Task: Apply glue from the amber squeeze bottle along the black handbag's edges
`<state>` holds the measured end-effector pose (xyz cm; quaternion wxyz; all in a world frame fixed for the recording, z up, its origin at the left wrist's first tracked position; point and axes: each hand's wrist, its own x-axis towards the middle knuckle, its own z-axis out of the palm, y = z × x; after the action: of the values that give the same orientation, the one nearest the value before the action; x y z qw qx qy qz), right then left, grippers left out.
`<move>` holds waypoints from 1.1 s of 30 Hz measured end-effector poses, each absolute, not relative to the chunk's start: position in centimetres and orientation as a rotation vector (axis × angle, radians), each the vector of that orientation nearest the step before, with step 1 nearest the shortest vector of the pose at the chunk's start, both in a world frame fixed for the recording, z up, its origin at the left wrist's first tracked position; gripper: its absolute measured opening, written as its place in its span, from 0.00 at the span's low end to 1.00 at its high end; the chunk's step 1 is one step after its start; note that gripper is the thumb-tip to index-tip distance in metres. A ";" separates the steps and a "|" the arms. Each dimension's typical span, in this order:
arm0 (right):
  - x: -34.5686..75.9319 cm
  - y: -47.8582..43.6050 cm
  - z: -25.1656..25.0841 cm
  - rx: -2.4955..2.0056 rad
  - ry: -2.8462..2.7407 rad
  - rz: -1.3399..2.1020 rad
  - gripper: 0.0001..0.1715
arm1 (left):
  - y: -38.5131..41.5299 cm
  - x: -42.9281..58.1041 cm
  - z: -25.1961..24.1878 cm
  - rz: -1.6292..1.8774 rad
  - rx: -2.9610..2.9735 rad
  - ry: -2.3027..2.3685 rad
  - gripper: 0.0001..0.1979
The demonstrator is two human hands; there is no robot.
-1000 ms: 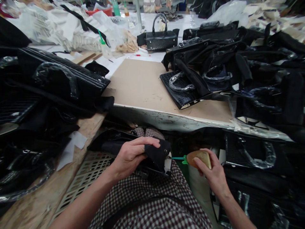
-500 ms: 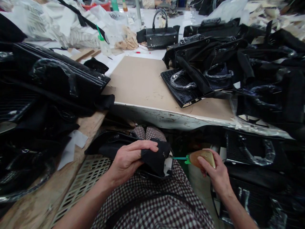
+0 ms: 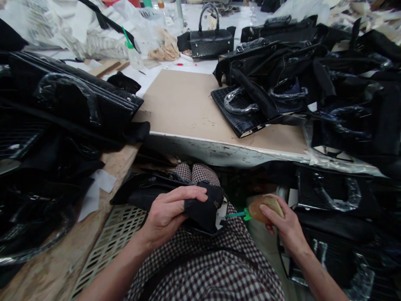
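Note:
Across my lap lies a black handbag piece (image 3: 203, 209), its right end showing a white inner edge. My left hand (image 3: 171, 213) grips its black fabric, thumb tucked underneath and fingers over the top. In my right hand (image 3: 282, 219) is a glue bottle (image 3: 261, 208) with amber contents and a green cap, held on its side. Its thin green nozzle (image 3: 234, 215) points left, the tip at the white edge of the bag piece. Whether glue is coming out is too small to see.
A beige board (image 3: 181, 100) covers the table ahead. Black bags (image 3: 282, 75) are heaped at right, more (image 3: 72, 92) at left. A finished-looking handbag (image 3: 211, 42) stands at the back near a second glue bottle (image 3: 133, 54). A white plastic crate (image 3: 115, 234) sits left of my lap.
The nozzle tip has shifted slightly down and left along the white edge, and the bottle tilts a little more. My left hand keeps its grip. The view has tipped slightly downward.

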<state>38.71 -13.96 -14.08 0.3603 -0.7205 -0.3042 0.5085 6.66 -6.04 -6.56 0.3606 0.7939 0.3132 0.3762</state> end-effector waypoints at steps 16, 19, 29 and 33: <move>38.6 -14.3 -14.8 -1.915 -0.891 1.011 0.35 | -6.1 6.8 -6.4 0.973 2.021 0.808 0.09; 38.8 -14.4 -14.4 -1.917 -0.893 1.082 0.35 | -6.1 6.9 -6.5 0.962 2.025 0.796 0.09; 38.5 -14.1 -14.1 -1.918 -0.951 1.149 0.34 | -6.4 6.9 -6.6 0.961 2.032 0.835 0.09; 38.5 -14.3 -14.4 -1.927 -1.028 1.003 0.34 | -6.4 6.9 -6.4 0.969 2.023 0.843 0.09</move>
<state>38.55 -14.33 -14.45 0.3608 -0.7478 -0.3990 0.3890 6.88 -6.41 -6.39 0.3640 0.7863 0.3277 0.3767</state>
